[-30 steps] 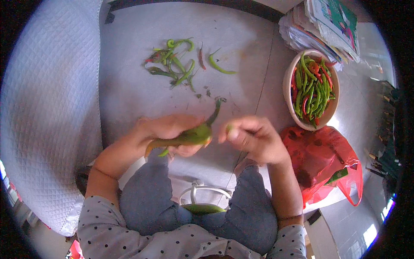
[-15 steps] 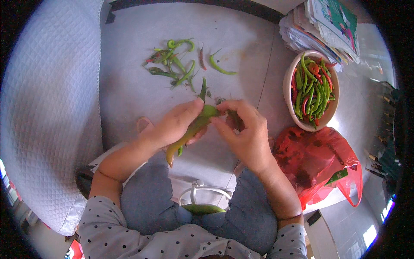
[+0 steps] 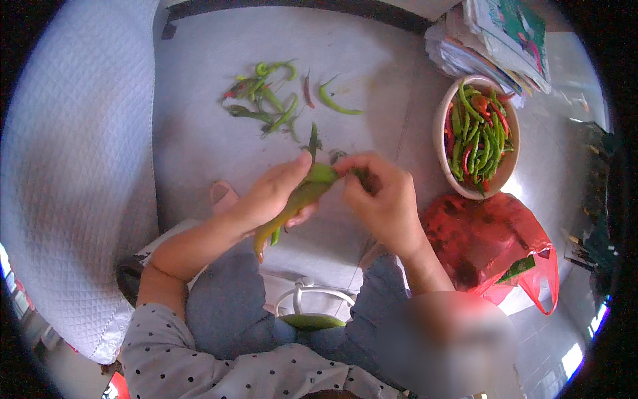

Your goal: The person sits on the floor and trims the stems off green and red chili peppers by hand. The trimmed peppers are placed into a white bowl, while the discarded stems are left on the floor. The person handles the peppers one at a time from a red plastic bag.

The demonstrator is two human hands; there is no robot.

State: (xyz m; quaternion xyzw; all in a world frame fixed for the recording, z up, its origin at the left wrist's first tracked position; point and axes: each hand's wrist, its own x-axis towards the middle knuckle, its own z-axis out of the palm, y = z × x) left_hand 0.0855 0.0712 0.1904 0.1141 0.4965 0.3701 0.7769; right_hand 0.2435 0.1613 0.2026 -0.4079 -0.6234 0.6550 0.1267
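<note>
Mostly floor [image 3: 193,153] here. Red bag [image 3: 488,236] at right, just below the bowl [image 3: 438,136] of chilies [image 3: 488,145]; loose pile [image 3: 269,100] farther up. Left hand [image 3: 271,191] grips some green peppers [image 3: 306,195] above the floor; right hand's [image 3: 383,196] curled at their end, can't tell what it's gripping.

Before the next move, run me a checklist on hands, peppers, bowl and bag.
1. Left hand secure on the large yellow-green pepper: ok, fingers wrapped around it.
2. Right hand clear of that pepper: not ok, it is right at the upper end.
3. Right hand's grip on anything: cannot tell, its curled fingers hide it.
4. Bowl upright, peppers inside: ok, green and red ones fill it.
5. Loose green peppers apart from the bowl: ok, off to its left.
6. Red bag contents: cannot tell.
</note>
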